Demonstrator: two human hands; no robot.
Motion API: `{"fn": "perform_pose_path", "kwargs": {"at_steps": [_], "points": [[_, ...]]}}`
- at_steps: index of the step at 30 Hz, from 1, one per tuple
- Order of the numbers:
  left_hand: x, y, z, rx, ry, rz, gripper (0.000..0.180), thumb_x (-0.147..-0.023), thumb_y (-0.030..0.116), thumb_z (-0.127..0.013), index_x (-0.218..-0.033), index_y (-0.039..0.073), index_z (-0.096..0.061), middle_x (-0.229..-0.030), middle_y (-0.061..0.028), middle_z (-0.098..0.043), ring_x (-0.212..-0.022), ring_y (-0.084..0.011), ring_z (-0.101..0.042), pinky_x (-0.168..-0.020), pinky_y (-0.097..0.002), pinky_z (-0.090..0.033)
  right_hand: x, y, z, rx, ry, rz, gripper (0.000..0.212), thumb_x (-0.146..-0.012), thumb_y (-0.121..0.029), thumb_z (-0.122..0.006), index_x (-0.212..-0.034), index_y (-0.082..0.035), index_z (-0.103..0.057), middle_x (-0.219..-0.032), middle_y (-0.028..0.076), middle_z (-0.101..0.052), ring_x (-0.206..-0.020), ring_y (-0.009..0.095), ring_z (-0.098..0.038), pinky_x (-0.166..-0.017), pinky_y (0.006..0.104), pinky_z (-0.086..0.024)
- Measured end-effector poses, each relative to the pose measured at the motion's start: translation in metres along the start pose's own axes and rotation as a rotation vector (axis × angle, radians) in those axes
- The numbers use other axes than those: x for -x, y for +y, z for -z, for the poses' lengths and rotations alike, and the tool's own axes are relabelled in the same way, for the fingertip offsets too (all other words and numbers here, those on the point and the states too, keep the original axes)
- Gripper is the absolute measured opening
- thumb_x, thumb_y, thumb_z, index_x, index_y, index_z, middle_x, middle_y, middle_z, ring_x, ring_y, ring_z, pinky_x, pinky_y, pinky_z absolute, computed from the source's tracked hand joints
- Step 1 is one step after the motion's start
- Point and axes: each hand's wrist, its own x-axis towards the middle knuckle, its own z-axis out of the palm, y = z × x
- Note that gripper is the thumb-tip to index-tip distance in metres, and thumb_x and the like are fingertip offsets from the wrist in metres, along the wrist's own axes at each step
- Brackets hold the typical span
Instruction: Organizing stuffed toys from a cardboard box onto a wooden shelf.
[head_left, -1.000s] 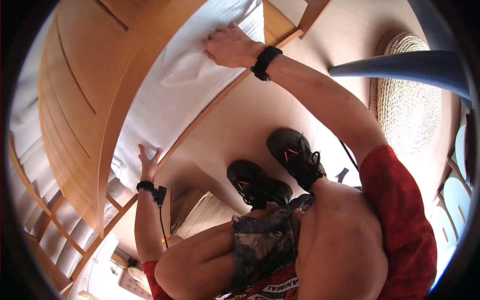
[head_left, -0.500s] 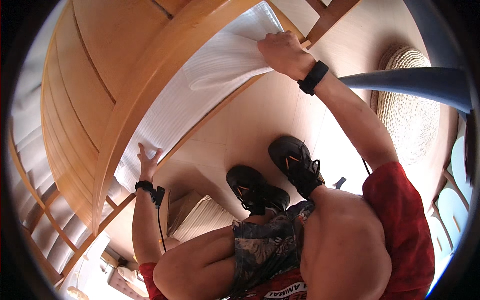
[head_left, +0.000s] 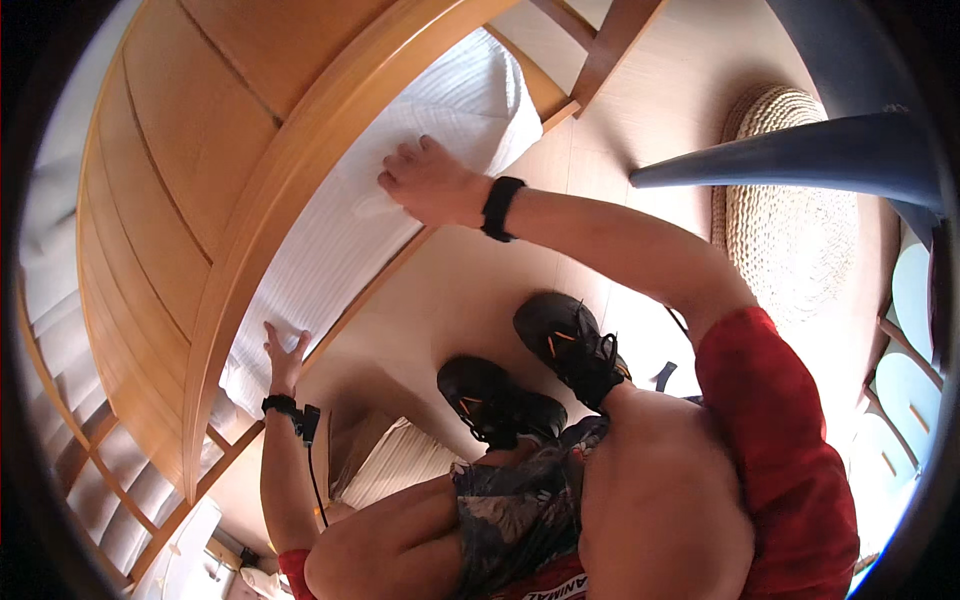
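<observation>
A white textured cloth [head_left: 330, 240] lies along a wooden ledge under the curved wooden panel [head_left: 270, 170], which hides its far side. My left hand [head_left: 286, 354] rests at the cloth's near left end, fingers spread, holding nothing. Over the middle of the cloth is my right hand [head_left: 436, 184], its fingers bent but apart at the tips. I see no cloth pinched between them. Beyond that hand, the cloth's right end [head_left: 505, 95] is bunched into a rounded fold near the ledge's end. Each wrist wears a black band.
A round woven pouf [head_left: 785, 220] stands at the right, behind a blue tapered leg [head_left: 770, 155]. An open cardboard box [head_left: 400, 460] sits beside my black shoes [head_left: 495, 400]. Wooden bars [head_left: 610, 50] project at the far end. Pale blue chair-like shapes [head_left: 910, 370] line the right rim.
My right hand has let go of the cloth's far right end and moved left to its middle. That end now lies folded. My left hand stays at the near end. The view has shifted slightly.
</observation>
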Motion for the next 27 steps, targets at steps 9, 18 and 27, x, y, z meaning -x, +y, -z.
{"fn": "perform_pose_path", "kwargs": {"at_steps": [9,18,27], "points": [[-0.003,0.0,-0.003,0.043,0.007,-0.023,0.11,-0.079,0.054,-0.072,-0.154,0.018,0.001,-0.153,-0.0338,-0.004,-0.144,-0.0442,-0.001,-0.116,-0.0479,-0.015,-0.009,0.103,0.069,-0.25,0.348,-0.658,0.024,-0.082,-0.007,-0.055,-0.104,0.002,-0.055,-0.1,0.023,-0.063,-0.097,0.039,-0.062,-0.08,0.0491,-0.051],[-0.003,-0.002,-0.001,0.045,0.02,-0.034,0.11,-0.079,0.053,-0.072,-0.154,0.015,-0.001,-0.154,-0.0303,-0.01,-0.145,-0.0428,0.002,-0.116,-0.0481,-0.012,0.05,0.06,0.03,0.077,0.034,-0.31,0.052,-0.089,-0.027,-0.055,-0.133,0.0,-0.044,-0.144,0.02,-0.036,-0.136,0.042,-0.029,-0.112,0.0468,-0.029],[-0.015,-0.054,-0.001,0.136,0.074,-0.129,0.111,-0.077,0.051,-0.074,-0.152,0.003,-0.007,-0.157,-0.0239,-0.01,-0.145,-0.0391,-0.002,-0.118,-0.047,-0.009,0.047,0.086,-0.032,0.152,0.189,-0.483,0.08,-0.092,-0.055,-0.045,-0.146,0.002,-0.026,-0.153,0.029,-0.017,-0.143,0.044,-0.013,-0.115,0.0548,-0.011]]}}
